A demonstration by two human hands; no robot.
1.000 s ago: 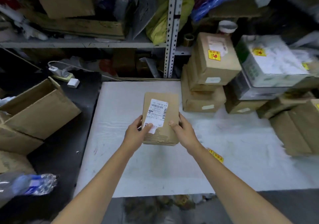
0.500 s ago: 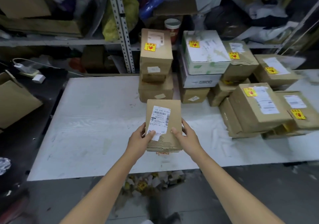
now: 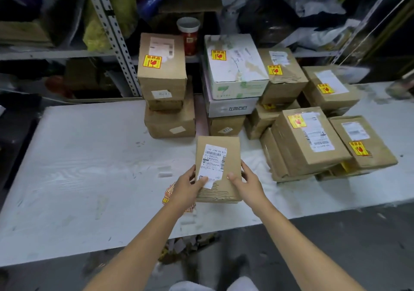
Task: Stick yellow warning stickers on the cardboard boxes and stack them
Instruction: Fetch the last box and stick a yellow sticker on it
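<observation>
A small brown cardboard box (image 3: 220, 149) with a white shipping label sits between both my hands over the white table (image 3: 89, 156). My left hand (image 3: 187, 187) grips its left edge, thumb on the label's lower corner. My right hand (image 3: 246, 183) grips its right edge, thumb on top. This box shows no yellow sticker. A bundle of yellow warning stickers (image 3: 169, 193) lies on the table, partly hidden under my left hand. Stacked boxes with yellow stickers stand behind: a brown stack (image 3: 164, 84), a white box stack (image 3: 233, 73) and several brown boxes (image 3: 309, 142) to the right.
A metal shelf upright (image 3: 112, 35) and cluttered shelves rise behind the table. A red jar with a white lid (image 3: 189, 36) stands behind the stacks. Paper scraps (image 3: 190, 243) lie on the floor below the table's front edge.
The view has swung right and closer to the stacks. Both hands carried the box rightward along the table, keeping the same grip. The sticker bundle now shows beside my left hand.
</observation>
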